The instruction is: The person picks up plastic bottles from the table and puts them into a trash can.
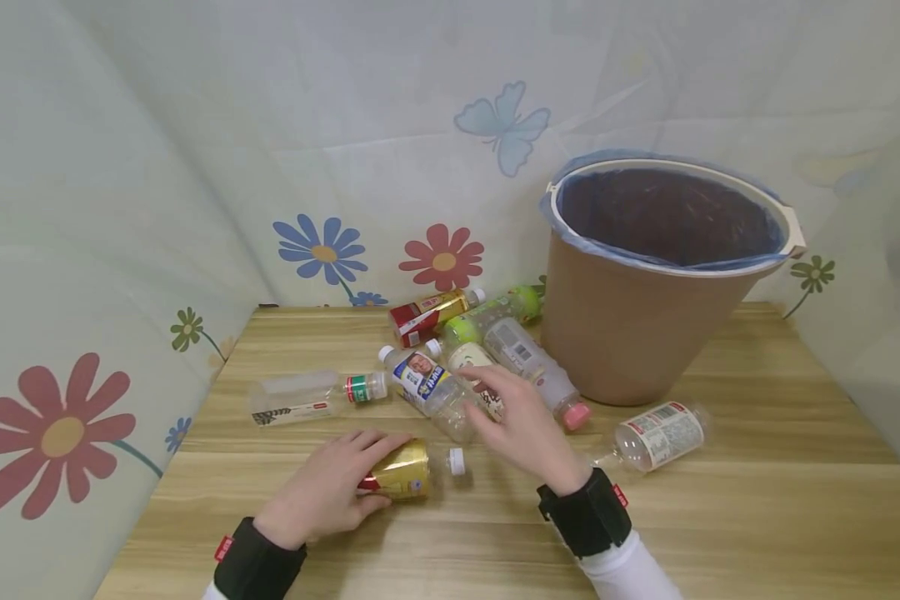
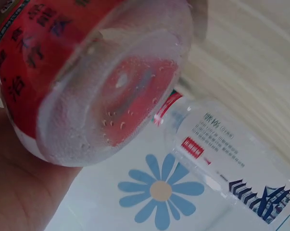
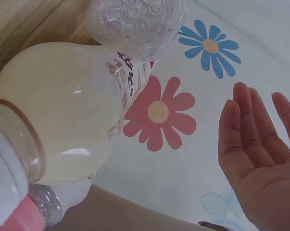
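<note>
My left hand [image 1: 333,483] grips a plastic bottle with a gold and red label [image 1: 405,472] and a white cap, lying on its side. Its clear base and red label [image 2: 34,53] fill much of the left wrist view. My right hand [image 1: 521,425] is over the pile with nothing in its grasp; its fingers look loosely extended in the right wrist view. Beside it lie a clear bottle with a blue and yellow label [image 1: 429,387] and a cream-labelled bottle [image 1: 471,357], partly hidden by the hand. A pink-capped bottle [image 1: 528,358] lies just beyond.
A brown bin [image 1: 622,333] with a blue liner stands at the back right. Behind the pile lie a red and gold bottle [image 1: 427,315] and a green-ended bottle [image 1: 525,302]. A clear bottle [image 1: 300,396] lies left, another labelled bottle [image 1: 663,435] right.
</note>
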Demonstrator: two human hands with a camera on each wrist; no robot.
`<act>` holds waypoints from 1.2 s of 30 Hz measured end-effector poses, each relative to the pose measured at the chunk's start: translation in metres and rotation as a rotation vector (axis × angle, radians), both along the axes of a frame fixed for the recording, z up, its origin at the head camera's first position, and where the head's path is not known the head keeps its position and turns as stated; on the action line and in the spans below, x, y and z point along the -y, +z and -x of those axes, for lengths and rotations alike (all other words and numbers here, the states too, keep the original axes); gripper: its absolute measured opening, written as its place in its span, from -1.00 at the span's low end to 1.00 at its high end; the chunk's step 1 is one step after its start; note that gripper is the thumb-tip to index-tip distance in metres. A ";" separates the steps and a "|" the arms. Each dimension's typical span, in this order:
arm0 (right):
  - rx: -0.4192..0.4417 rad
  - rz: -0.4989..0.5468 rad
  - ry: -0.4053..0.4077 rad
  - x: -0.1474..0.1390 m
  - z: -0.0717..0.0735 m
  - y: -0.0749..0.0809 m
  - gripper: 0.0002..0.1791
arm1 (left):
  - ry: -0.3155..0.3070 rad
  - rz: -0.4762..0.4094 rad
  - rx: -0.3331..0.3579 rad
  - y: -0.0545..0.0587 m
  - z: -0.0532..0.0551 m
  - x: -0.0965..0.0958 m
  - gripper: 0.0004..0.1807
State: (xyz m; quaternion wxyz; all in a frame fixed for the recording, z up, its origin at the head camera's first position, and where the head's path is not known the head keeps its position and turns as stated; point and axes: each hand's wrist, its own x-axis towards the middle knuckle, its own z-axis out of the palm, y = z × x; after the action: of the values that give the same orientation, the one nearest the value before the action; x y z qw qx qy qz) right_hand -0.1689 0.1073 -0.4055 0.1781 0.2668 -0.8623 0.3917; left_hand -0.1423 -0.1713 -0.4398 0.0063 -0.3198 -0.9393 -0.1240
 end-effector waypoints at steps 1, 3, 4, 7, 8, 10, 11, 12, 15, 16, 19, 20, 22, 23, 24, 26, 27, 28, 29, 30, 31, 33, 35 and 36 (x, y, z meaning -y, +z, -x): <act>0.008 0.011 0.003 -0.002 0.000 0.001 -0.56 | 0.005 -0.018 0.001 0.004 0.001 0.000 -0.12; 0.035 0.044 0.002 -0.005 0.001 0.002 -0.57 | 0.018 -0.066 -0.012 0.012 0.003 -0.002 -0.11; 0.049 0.062 -0.001 -0.006 0.001 0.002 -0.57 | 0.022 -0.093 -0.028 0.016 0.006 -0.003 -0.10; 0.091 0.125 -0.020 -0.011 0.002 0.004 -0.57 | 0.035 -0.163 -0.097 0.028 0.015 -0.008 -0.08; 0.105 0.149 -0.025 -0.012 0.003 0.004 -0.57 | 0.043 -0.187 -0.122 0.031 0.018 -0.011 -0.08; 0.117 0.184 -0.033 -0.014 0.004 0.003 -0.55 | 0.061 -0.231 -0.156 0.038 0.025 -0.017 -0.07; 0.118 0.201 -0.034 -0.015 0.005 0.003 -0.54 | 0.074 -0.255 -0.165 0.041 0.028 -0.022 -0.06; 0.119 0.218 -0.037 -0.016 0.005 0.003 -0.53 | 0.085 -0.280 -0.172 0.044 0.030 -0.027 -0.06; 0.126 0.261 -0.040 -0.018 0.006 0.004 -0.48 | 0.116 -0.349 -0.190 0.053 0.037 -0.043 -0.05; 0.129 0.274 -0.041 -0.019 0.006 0.004 -0.47 | 0.120 -0.375 -0.196 0.055 0.040 -0.048 -0.05; 0.146 0.299 -0.048 -0.021 0.006 0.004 -0.46 | 0.127 -0.451 -0.207 0.062 0.046 -0.064 -0.04; 0.145 0.304 -0.049 -0.022 0.007 0.004 -0.45 | 0.129 -0.480 -0.211 0.064 0.047 -0.069 -0.04; 0.153 0.311 -0.049 -0.023 0.007 0.004 -0.45 | 0.131 -0.553 -0.203 0.066 0.049 -0.076 -0.04; 0.158 0.317 -0.045 -0.023 0.007 0.003 -0.45 | 0.136 -0.587 -0.192 0.066 0.050 -0.079 -0.04; 0.160 0.320 -0.043 -0.023 0.007 0.003 -0.45 | 0.143 -0.613 -0.185 0.066 0.050 -0.081 -0.03; 0.169 0.332 -0.033 -0.023 0.008 0.003 -0.44 | 0.151 -0.654 -0.157 0.063 0.051 -0.086 -0.03; 0.176 0.338 -0.030 -0.023 0.008 0.002 -0.44 | 0.156 -0.668 -0.135 0.061 0.051 -0.087 -0.03; 0.182 0.343 -0.026 -0.024 0.008 0.002 -0.43 | 0.161 -0.675 -0.112 0.060 0.052 -0.089 -0.03; 0.188 0.348 -0.020 -0.024 0.007 0.002 -0.43 | 0.165 -0.682 -0.091 0.058 0.052 -0.090 -0.03; 0.192 0.350 -0.015 -0.023 0.007 0.002 -0.42 | 0.168 -0.688 -0.075 0.057 0.052 -0.091 -0.04; 0.198 0.350 -0.010 -0.023 0.007 0.003 -0.41 | 0.170 -0.703 -0.053 0.055 0.053 -0.092 -0.04; 0.208 0.348 0.000 -0.023 0.007 0.003 -0.39 | 0.173 -0.735 -0.024 0.054 0.053 -0.094 -0.05; 0.222 0.342 0.012 -0.022 0.006 0.003 -0.37 | 0.164 -0.781 0.012 0.052 0.054 -0.096 -0.06; 0.228 0.336 0.019 -0.021 0.005 0.002 -0.37 | 0.158 -0.801 0.029 0.051 0.054 -0.097 -0.07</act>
State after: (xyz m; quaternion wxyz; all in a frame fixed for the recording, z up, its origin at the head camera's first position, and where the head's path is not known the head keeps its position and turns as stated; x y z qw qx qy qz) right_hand -0.1743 0.1282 -0.4030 0.1176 0.1951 -0.7970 0.5594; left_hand -0.1963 -0.0739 -0.3887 0.1266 -0.2170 -0.8384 -0.4838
